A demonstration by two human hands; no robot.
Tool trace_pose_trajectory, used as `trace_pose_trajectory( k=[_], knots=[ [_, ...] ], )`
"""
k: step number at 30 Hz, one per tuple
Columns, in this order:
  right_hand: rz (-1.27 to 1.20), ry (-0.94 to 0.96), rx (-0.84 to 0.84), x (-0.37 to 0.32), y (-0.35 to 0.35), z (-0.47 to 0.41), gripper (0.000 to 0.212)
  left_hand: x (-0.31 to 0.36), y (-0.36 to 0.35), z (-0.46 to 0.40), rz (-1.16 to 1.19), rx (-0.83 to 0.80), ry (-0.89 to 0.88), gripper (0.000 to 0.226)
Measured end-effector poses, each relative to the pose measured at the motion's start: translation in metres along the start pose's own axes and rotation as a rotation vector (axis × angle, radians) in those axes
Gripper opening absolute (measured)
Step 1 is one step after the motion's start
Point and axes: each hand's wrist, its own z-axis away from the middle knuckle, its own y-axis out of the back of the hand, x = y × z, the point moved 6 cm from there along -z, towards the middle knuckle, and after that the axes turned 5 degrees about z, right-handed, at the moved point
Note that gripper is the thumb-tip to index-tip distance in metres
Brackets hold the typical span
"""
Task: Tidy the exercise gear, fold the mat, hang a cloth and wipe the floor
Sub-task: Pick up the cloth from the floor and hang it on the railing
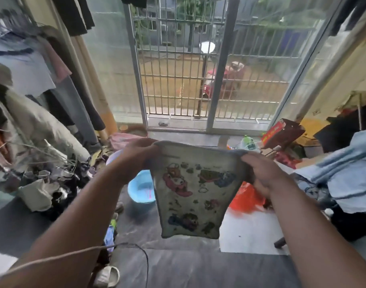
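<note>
To hang the cloth point(191, 196) well, the person should probably keep its top edge taut and level, then drape it evenly over a line. It hangs flat in front of the window point(178, 65), above the floor point(188, 267) and a blue basin point(141, 191). The left hand point(136, 156) and right hand point(261, 173) each pinch a top corner, cloth stretched between them.

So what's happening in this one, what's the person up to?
A person stands facing a barred window, holding a small cartoon-printed cloth spread out in front of them. The left hand and right hand each pinch a top corner, so it hangs flat in the air, not yet hung on anything. Below it on the floor sits a blue basin, with an orange plastic bag to the right and clothes piled on both sides.
</note>
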Motion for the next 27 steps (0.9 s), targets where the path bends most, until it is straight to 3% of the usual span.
trace_pose_trajectory(
  k=[9, 16, 22, 27],
  knots=[
    [-0.022, -0.047, -0.251, -0.039, -0.001, -0.158, 0.032, 0.032, 0.01, -0.183, 0.046, 0.074, -0.023, 0.023],
    [-0.02, 0.024, -0.163, -0.084, 0.043, -0.313, 0.037, 0.048, -0.014, -0.334, 0.069, 0.151, -0.06, 0.014],
    [0.066, 0.116, -0.08, -0.15, 0.079, -0.451, 0.028, 0.073, -0.042, -0.443, 0.062, 0.086, -0.026, 0.008],
    [0.042, 0.126, 0.022, -0.182, 0.081, -0.548, 0.022, 0.085, -0.041, -0.518, 0.095, 0.169, -0.041, 0.025]
  ],
)
